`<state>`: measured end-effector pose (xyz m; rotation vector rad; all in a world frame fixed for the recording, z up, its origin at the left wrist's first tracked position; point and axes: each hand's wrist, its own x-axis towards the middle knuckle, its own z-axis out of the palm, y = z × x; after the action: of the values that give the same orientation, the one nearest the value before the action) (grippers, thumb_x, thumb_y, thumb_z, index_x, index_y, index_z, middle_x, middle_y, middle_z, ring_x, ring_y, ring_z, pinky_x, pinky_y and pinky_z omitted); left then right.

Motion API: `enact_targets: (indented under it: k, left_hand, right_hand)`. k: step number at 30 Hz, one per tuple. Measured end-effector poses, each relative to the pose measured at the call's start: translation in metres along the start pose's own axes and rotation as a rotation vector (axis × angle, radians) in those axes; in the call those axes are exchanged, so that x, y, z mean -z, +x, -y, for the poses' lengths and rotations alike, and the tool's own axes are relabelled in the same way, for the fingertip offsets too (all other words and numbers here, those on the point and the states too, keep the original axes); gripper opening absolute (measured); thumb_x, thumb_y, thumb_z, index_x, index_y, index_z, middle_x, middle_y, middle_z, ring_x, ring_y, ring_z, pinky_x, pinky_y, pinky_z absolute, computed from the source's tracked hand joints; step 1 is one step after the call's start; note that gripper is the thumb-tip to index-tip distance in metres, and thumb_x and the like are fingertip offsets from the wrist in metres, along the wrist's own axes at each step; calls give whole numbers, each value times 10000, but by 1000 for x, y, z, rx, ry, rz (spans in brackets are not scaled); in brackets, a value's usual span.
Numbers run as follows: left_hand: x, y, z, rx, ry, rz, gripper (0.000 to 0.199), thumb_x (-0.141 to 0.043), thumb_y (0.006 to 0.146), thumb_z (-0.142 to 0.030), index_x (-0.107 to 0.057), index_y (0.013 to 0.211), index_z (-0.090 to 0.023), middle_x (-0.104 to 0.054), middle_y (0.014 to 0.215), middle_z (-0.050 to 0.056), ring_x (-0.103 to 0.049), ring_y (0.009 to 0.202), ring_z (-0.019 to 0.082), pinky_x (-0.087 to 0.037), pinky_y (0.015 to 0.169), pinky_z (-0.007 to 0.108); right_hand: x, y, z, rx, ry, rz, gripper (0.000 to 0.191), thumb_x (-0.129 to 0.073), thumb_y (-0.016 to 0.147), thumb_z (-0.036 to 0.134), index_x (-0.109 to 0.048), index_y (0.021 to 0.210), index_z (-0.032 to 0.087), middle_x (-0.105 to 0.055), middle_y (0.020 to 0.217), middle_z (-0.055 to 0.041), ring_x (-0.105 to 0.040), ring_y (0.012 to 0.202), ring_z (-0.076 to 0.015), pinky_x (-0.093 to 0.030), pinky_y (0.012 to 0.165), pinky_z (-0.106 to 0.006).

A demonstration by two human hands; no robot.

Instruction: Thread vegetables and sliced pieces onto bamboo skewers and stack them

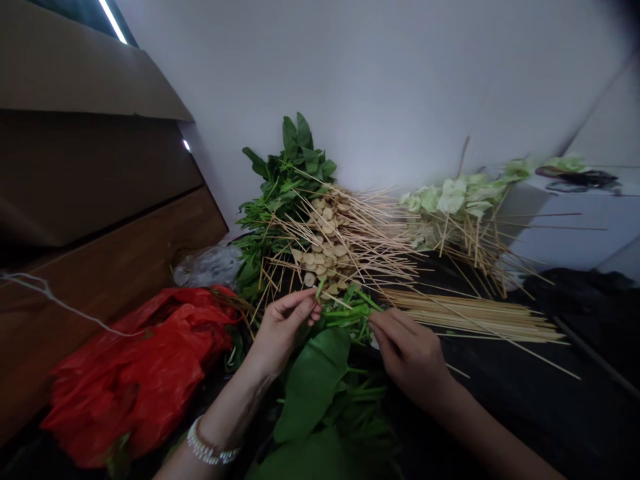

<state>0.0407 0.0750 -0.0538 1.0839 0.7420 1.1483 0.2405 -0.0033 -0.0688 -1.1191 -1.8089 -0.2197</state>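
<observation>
My left hand [287,330], wearing a beaded bracelet, is closed in a pinch on a short green vegetable stem [320,288]. My right hand [413,353] has its fingers closed on a thin bamboo skewer [343,303]; the pointed end reaches toward my left fingertips and the other end shows behind the hand. Cut green stems [350,313] lie between and just beyond both hands. Below them, nearest to me, is a bunch of large green leaves [320,373]. Skewers threaded with pale round slices [327,257] are piled ahead of my hands.
Leafy greens [295,167] stand against the wall, with skewered cabbage leaves [460,197] at the back right. A bundle of plain bamboo skewers [480,317] lies right of centre on black plastic [500,380]. On the left are a red plastic bag [145,373] and a cardboard box [90,173].
</observation>
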Motion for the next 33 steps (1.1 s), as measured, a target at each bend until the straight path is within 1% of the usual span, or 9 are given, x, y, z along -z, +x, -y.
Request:
enact_targets:
  k: [2, 6, 13, 19, 25, 29, 33]
  left_hand:
    - [-1, 0, 1, 5, -6, 1, 300, -858, 658, -342, -792, 913, -198, -716, 699, 24, -596, 615, 86, -457, 594, 190]
    - [-2, 0, -1, 16, -34, -17, 295, -870, 635, -357, -795, 852, -172, -712, 682, 33, -593, 603, 85, -451, 583, 188]
    - [-2, 0, -2, 12, -60, -22, 305, -871, 635, -344, -794, 861, -154, -706, 689, 36, -577, 593, 78, -439, 569, 184]
    - [-3, 0, -2, 11, -59, -32, 297, -878, 623, -341, -796, 842, -158, -714, 688, 39, -580, 596, 78, -440, 575, 185]
    - [-4, -1, -3, 20, -56, -62, 299, -889, 602, -323, -794, 831, -155, -719, 687, 44, -586, 593, 91, -447, 582, 211]
    - [-4, -1, -2, 17, -41, -63, 291, -891, 599, -325, -794, 821, -162, -723, 682, 41, -592, 590, 91, -454, 584, 211]
    - [-3, -2, -3, 14, -21, -58, 291, -888, 603, -335, -795, 821, -167, -728, 684, 40, -603, 602, 88, -457, 587, 199]
  right_hand:
    - [0, -1, 0, 17, -10, 14, 188, -509, 929, 81, -640, 1050, 140, -644, 795, -51, -619, 680, -133, -485, 606, -224]
    - [-1, -2, -1, 27, -39, 45, 203, -501, 931, 80, -651, 1055, 139, -643, 790, -54, -616, 673, -135, -479, 603, -226]
    - [-1, -5, -3, 12, -54, 84, 224, -480, 942, 90, -654, 1076, 134, -631, 783, -48, -606, 662, -133, -472, 593, -230]
    - [-2, -5, -2, 3, -49, 87, 245, -467, 940, 84, -654, 1091, 129, -646, 795, -56, -624, 681, -136, -496, 622, -237]
    - [-2, -5, -1, -11, -67, 93, 265, -442, 946, 95, -658, 1091, 150, -650, 782, -49, -622, 661, -128, -495, 596, -228]
    - [-2, -6, -2, -6, -57, 97, 274, -453, 931, 70, -646, 1107, 152, -657, 809, -54, -633, 695, -135, -502, 625, -232]
    - [-2, -5, -1, 4, -35, 104, 240, -471, 925, 61, -656, 1060, 129, -641, 787, -59, -620, 667, -141, -497, 610, -242]
